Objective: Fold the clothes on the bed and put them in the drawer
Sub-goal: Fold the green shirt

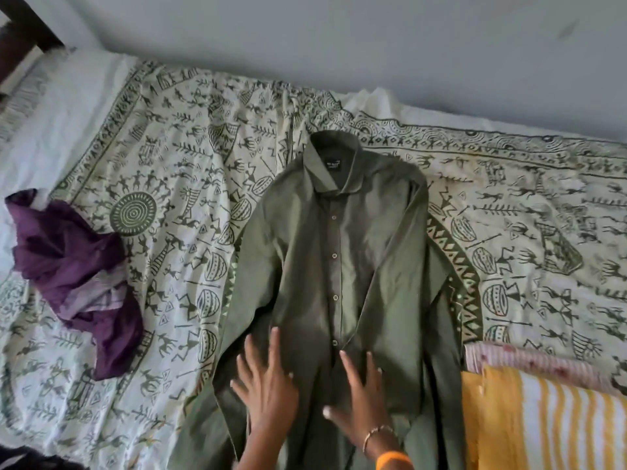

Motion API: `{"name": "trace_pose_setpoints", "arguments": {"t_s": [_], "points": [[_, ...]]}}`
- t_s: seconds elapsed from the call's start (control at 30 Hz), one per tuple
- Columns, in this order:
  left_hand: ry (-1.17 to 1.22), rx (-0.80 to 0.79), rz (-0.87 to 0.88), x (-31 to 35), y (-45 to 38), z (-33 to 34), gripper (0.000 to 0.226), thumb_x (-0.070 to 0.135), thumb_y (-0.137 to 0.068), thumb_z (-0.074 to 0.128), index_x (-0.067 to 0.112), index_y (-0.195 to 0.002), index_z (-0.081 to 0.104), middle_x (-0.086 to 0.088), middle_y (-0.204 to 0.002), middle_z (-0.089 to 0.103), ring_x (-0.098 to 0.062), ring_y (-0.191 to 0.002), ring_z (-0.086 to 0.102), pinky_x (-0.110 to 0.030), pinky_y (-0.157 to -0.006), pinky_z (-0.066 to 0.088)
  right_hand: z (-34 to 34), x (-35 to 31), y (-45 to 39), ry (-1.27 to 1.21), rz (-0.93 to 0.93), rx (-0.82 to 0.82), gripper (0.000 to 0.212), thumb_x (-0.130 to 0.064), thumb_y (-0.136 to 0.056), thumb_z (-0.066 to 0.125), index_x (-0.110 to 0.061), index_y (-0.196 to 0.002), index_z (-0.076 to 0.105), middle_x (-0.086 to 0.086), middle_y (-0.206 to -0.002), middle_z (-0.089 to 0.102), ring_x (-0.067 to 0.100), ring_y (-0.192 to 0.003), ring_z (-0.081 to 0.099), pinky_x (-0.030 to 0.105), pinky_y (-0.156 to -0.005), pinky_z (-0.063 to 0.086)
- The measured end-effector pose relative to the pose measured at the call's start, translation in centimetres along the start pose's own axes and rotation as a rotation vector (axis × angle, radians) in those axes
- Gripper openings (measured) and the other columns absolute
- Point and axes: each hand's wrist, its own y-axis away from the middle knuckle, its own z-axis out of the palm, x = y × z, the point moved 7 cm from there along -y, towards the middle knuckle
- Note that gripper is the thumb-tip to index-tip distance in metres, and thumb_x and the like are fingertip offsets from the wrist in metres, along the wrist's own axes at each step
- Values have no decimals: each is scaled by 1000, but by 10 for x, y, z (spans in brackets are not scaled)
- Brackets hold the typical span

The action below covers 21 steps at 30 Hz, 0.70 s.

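Observation:
An olive-green button-up shirt point(339, 259) lies flat and face up on the bed, collar toward the wall, with its sleeves laid down along its sides. My left hand point(266, 385) presses flat on the lower front of the shirt, fingers spread. My right hand point(361, 398) lies flat beside it on the shirt's lower right front; a bracelet and an orange band sit on that wrist. A crumpled purple garment point(78, 269) lies on the bed to the left, apart from the shirt.
The bed is covered by a cream sheet with dark green figure prints point(176, 184). Folded yellow-and-white striped cloth point(543, 422) and a pink patterned piece point(529, 362) lie at the right near edge. A grey wall point(339, 45) runs behind the bed.

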Motion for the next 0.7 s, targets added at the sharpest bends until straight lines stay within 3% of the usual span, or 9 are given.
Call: {"name": "trace_pose_setpoints", "arguments": {"t_s": [0.07, 0.13, 0.23, 0.33, 0.4, 0.47, 0.53, 0.6, 0.7], "points": [[125, 57, -144, -30, 2, 0, 104, 35, -81, 65, 34, -145, -17, -10, -155, -4, -36, -141, 13, -53, -109, 22, 21, 3, 3, 128, 31, -32, 121, -49, -65, 74, -53, -134, -26, -4, -147, -40, 31, -142, -21, 56, -109, 26], [191, 32, -265, -57, 0, 7, 104, 39, -77, 70, 26, -148, -5, -14, -151, 13, -36, -135, 25, -48, -105, 29, 29, 0, 2, 260, 33, 5, 115, -50, -66, 74, -60, -133, -20, -5, -145, -42, 34, -140, -22, 63, -103, 30], [69, -64, -234, -76, -6, 16, 66, 43, -80, 66, 15, -130, 34, -9, -135, 44, -32, -122, 42, -40, -96, 40, 27, -5, 2, 329, 58, 122, 69, -46, -79, 63, -41, -136, 24, 2, -151, 0, 35, -141, -1, 54, -102, 37], [68, -92, -72, -78, -7, 16, 35, 37, -87, 58, 18, -114, 49, -5, -114, 62, -27, -109, 55, -38, -92, 45, 2, -8, 3, 243, -29, 283, 25, -35, -83, 61, -18, -101, 59, 4, -119, 50, 28, -115, 42, 35, -92, 41], [110, -56, -40, -83, -5, 9, 28, 37, -90, 53, 18, -110, 54, -6, -109, 65, -28, -105, 58, -40, -91, 45, -23, -5, 9, 73, -52, 348, 11, -15, -76, 66, -5, -76, 63, 14, -92, 60, 34, -94, 53, 37, -82, 39], [206, 50, -89, -95, 0, -1, 29, 39, -93, 49, 17, -108, 60, -8, -111, 62, -31, -107, 55, -42, -91, 44, -59, 13, 23, 16, 66, 508, 9, -4, -68, 66, 3, -66, 60, 23, -80, 59, 38, -82, 56, 41, -70, 42], [308, 172, -174, -106, 4, -9, 29, 39, -92, 52, 17, -108, 59, -12, -120, 54, -32, -111, 48, -43, -93, 38, -94, 36, 41, 118, 257, 735, 13, -2, -62, 67, 3, -73, 64, 27, -87, 56, 41, -85, 54, 42, -67, 43], [352, 143, -260, -118, 8, -6, 44, 40, -87, 60, 14, -120, 48, -17, -132, 42, -35, -119, 40, -46, -97, 35, -109, 41, 62, 209, 405, 866, 29, -4, -60, 69, -1, -88, 62, 26, -105, 48, 40, -97, 44, 46, -78, 40], [267, -46, -320, -127, 4, 6, 81, 48, -76, 70, 10, -135, 32, -20, -140, 31, -38, -128, 34, -47, -103, 33, -88, 8, 71, 206, 283, 886, 45, -3, -59, 71, -4, -103, 61, 23, -126, 43, 40, -107, 38, 48, -86, 35]]}}
